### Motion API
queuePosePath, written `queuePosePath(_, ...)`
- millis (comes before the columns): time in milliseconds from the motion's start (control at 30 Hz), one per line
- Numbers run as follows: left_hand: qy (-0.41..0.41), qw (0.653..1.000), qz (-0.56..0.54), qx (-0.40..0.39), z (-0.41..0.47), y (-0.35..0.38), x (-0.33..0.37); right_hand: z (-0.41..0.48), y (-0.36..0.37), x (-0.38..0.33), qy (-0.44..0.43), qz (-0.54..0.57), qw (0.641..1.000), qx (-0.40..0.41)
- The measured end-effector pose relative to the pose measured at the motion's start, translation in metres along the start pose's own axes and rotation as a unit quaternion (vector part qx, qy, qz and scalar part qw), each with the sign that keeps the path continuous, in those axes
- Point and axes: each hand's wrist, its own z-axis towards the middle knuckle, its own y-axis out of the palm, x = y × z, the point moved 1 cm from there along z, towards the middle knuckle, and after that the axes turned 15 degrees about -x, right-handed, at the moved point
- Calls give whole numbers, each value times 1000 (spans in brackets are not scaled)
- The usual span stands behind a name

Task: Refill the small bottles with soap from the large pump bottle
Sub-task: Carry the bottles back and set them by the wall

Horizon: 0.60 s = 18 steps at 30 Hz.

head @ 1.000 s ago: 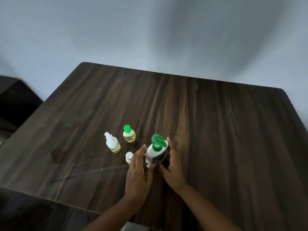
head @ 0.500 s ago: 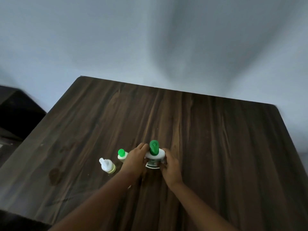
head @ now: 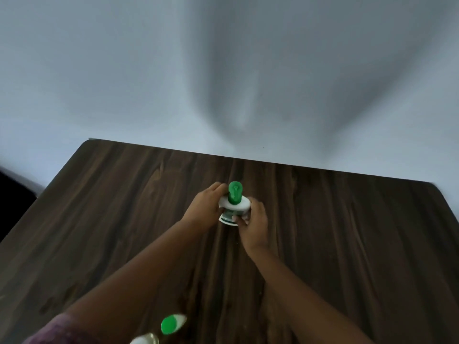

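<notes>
Both hands are clamped on the pump bottle point(head: 233, 207), out near the middle of the worktop point(head: 347, 232). The left hand point(head: 207, 207) wraps its left flank; the right hand point(head: 253, 224) takes the right side, thumb across the label. We read the two-handed hold as steadying or repositioning the bottle ahead of pumping (nobody presses the green pump head point(head: 234, 192), which stands clear above the fingers). The bottle looks roughly upright. We cannot tell whether its base sits on the worktop or is lifted, because the hands hide the lower half. Nozzle direction is also hard to make out from above.

The small bottles are well apart from it, down at the near edge of frame by the left forearm. We see a green-capped small bottle point(head: 171, 324), blurred, and a second small bottle point(head: 145, 340) cut off by the frame. The green cap is on, so we judge filling hasn't begun. Fill levels are unreadable. There is a purplish sleeve point(head: 57, 328) in the corner and a plain wall point(head: 124, 70) behind.
</notes>
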Motion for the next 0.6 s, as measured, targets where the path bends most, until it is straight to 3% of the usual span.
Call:
queuePosePath(300, 9, 986, -128, 104, 110, -16, -57, 127, 8, 8, 12, -39, 999, 30)
queuePosePath(600, 35, 985, -150, 77, 175, -38, -65, 190, 4, 15, 40, -45, 996, 65)
